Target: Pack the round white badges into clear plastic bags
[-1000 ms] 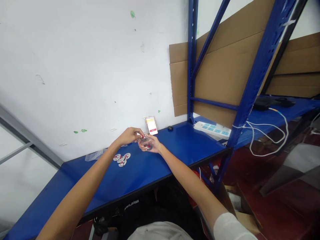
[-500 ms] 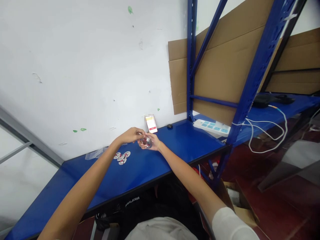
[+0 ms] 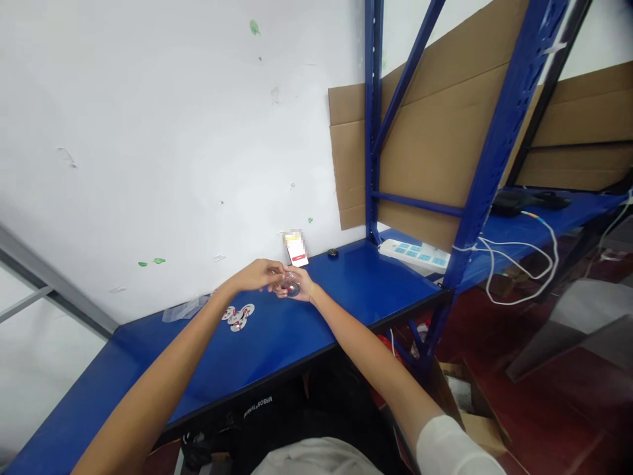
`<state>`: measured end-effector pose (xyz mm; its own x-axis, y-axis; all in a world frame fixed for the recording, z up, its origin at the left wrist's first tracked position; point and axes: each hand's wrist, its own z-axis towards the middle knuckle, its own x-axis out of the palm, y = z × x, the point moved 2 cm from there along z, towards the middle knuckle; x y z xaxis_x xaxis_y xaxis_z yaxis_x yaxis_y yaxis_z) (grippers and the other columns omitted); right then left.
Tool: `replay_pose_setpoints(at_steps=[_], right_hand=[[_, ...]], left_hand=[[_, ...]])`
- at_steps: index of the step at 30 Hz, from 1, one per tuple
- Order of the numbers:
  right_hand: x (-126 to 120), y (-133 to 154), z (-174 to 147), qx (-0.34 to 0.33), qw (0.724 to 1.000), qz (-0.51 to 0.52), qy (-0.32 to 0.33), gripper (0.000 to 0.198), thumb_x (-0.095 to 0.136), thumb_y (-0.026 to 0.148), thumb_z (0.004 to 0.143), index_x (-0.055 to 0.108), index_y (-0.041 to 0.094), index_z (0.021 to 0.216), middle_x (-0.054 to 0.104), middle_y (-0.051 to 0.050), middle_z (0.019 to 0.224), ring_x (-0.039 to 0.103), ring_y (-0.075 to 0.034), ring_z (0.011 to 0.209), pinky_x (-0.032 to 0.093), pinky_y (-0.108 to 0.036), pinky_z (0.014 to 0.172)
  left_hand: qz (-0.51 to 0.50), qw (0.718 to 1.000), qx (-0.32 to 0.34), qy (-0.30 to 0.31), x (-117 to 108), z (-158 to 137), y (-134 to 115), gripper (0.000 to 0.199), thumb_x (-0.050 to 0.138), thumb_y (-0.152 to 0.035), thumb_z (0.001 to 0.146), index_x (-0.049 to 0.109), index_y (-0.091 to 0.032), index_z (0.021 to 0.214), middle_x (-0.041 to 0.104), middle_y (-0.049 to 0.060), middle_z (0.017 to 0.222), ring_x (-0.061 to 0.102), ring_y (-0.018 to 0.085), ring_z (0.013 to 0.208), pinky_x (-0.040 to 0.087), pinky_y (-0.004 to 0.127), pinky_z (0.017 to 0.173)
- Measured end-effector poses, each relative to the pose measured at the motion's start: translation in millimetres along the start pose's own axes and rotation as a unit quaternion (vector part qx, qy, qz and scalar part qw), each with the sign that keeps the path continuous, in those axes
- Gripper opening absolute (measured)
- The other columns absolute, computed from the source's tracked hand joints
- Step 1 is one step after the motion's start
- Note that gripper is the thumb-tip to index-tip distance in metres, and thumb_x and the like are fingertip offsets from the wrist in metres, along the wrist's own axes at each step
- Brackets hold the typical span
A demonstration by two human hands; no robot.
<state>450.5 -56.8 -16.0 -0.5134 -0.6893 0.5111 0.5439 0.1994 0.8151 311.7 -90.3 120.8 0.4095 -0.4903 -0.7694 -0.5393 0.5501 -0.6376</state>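
My right hand (image 3: 304,285) is curled around a small shiny, rounded item (image 3: 293,289) that looks clear with dark and red patches, perhaps wrapped in plastic. From the other side, the fingers of my left hand (image 3: 257,275) are bent and pinched together at its upper left edge. Both hands are over the blue table, near the wall, and the fingers partly cover the item. Below my left wrist, several round white cards or stickers with red and black print (image 3: 239,318) lie overlapping. A clear plastic bag (image 3: 182,309) rests behind my left forearm.
A phone-like panel with a lit white and red face (image 3: 297,256) leans against the wall (image 3: 148,145) behind my hands. Right of it are a small black object (image 3: 332,253) and a white power strip (image 3: 414,252). A blue shelf frame (image 3: 487,165) rises at the table's right end.
The view has shifted slightly. Both hands stay together at the shiny item, which appears turned a little, its darker part now facing me. The round cards have not been moved.
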Motion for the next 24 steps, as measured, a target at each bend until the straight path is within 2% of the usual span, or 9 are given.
replay_pose_setpoints(at_steps=[3, 5, 7, 9, 12, 15, 18, 22, 24], right_hand=[[0.0, -0.8, 1.8, -0.004, 1.000, 0.001, -0.004, 0.045, 0.052, 0.061, 0.094, 0.062, 0.018, 0.088, 0.068, -0.011, 0.085, 0.041, -0.016, 0.060, 0.035, -0.029, 0.058], [-2.2, -1.9, 4.2, -0.006, 0.999, 0.002, -0.037, 0.044, 0.055, 0.061, 0.094, 0.065, 0.018, 0.091, 0.068, -0.009, 0.084, 0.042, -0.016, 0.059, 0.034, -0.029, 0.057], [-7.3, -2.6, 7.0, -0.020, 0.995, 0.002, -0.100, 0.040, 0.058, 0.057, 0.093, 0.067, 0.018, 0.094, 0.066, -0.006, 0.080, 0.043, -0.015, 0.058, 0.033, -0.027, 0.056], [-14.7, -2.9, 9.4, -0.036, 0.981, -0.005, -0.191, 0.038, 0.059, 0.054, 0.094, 0.069, 0.017, 0.095, 0.064, -0.004, 0.077, 0.046, -0.014, 0.058, 0.032, -0.025, 0.054], [-24.4, -2.8, 12.2, -0.045, 0.957, -0.003, -0.287, 0.046, 0.054, 0.060, 0.097, 0.069, 0.017, 0.095, 0.063, -0.003, 0.074, 0.050, -0.015, 0.059, 0.030, -0.024, 0.051], [-30.1, -3.0, 16.2, -0.066, 0.951, 0.018, -0.300, 0.048, 0.048, 0.062, 0.098, 0.067, 0.019, 0.094, 0.062, -0.002, 0.070, 0.049, -0.015, 0.057, 0.028, -0.024, 0.049], [-34.6, -7.0, 20.7, -0.066, 0.951, 0.011, -0.302, 0.037, 0.050, 0.053, 0.095, 0.064, 0.019, 0.089, 0.061, -0.001, 0.068, 0.045, -0.015, 0.053, 0.028, -0.024, 0.048], [-37.4, -19.6, 25.3, -0.044, 0.955, -0.015, -0.293, 0.015, 0.059, 0.030, 0.081, 0.064, 0.018, 0.089, 0.059, 0.001, 0.064, 0.045, -0.014, 0.052, 0.032, -0.024, 0.049], [-36.8, -27.3, 26.6, -0.019, 0.961, -0.043, -0.272, 0.023, 0.060, 0.021, 0.073, 0.067, 0.018, 0.094, 0.059, 0.002, 0.063, 0.045, -0.014, 0.051, 0.032, -0.024, 0.050]], left_hand=[[0.002, 1.000, 0.005, -0.024, 0.1, -1.0, 1.3, 0.030, 0.067, -0.043, 0.088, 0.080, -0.020, 0.103, 0.077, 0.005, 0.076, 0.069, 0.019, 0.060, 0.044, 0.024, 0.049], [0.013, 0.998, 0.008, -0.068, -0.8, -2.3, 5.6, 0.031, 0.065, -0.044, 0.089, 0.079, -0.021, 0.104, 0.078, 0.005, 0.078, 0.071, 0.020, 0.064, 0.047, 0.025, 0.051], [0.023, 0.990, 0.014, -0.135, -1.5, -4.2, 14.0, 0.032, 0.063, -0.044, 0.091, 0.077, -0.021, 0.106, 0.079, 0.005, 0.085, 0.073, 0.021, 0.069, 0.050, 0.026, 0.055], [0.030, 0.979, 0.010, -0.203, 0.1, -7.0, 26.8, 0.031, 0.060, -0.043, 0.092, 0.076, -0.021, 0.108, 0.081, 0.005, 0.094, 0.073, 0.020, 0.071, 0.051, 0.026, 0.058], [0.024, 0.965, -0.016, -0.260, 10.9, -12.5, 51.3, 0.031, 0.058, -0.041, 0.092, 0.074, -0.021, 0.109, 0.080, 0.005, 0.097, 0.073, 0.020, 0.071, 0.052, 0.027, 0.060], [0.004, 0.959, -0.036, -0.280, 32.0, -18.8, 75.2, 0.030, 0.058, -0.040, 0.092, 0.072, -0.021, 0.111, 0.080, 0.005, 0.100, 0.073, 0.020, 0.072, 0.055, 0.029, 0.064], [-0.010, 0.953, -0.036, -0.300, 57.9, -22.6, 92.7, 0.031, 0.061, -0.045, 0.093, 0.071, -0.021, 0.110, 0.079, 0.005, 0.099, 0.071, 0.018, 0.067, 0.056, 0.030, 0.068], [-0.091, 0.948, -0.073, -0.297, 88.5, -19.9, 102.2, 0.046, 0.065, -0.059, 0.092, 0.067, -0.021, 0.118, 0.078, 0.005, 0.092, 0.067, 0.018, 0.057, 0.046, 0.026, 0.047], [-0.093, 0.947, -0.089, -0.294, 96.8, -17.3, 101.5, 0.046, 0.068, -0.060, 0.091, 0.068, -0.021, 0.116, 0.078, 0.004, 0.082, 0.062, 0.017, 0.048, 0.041, 0.026, 0.043]])
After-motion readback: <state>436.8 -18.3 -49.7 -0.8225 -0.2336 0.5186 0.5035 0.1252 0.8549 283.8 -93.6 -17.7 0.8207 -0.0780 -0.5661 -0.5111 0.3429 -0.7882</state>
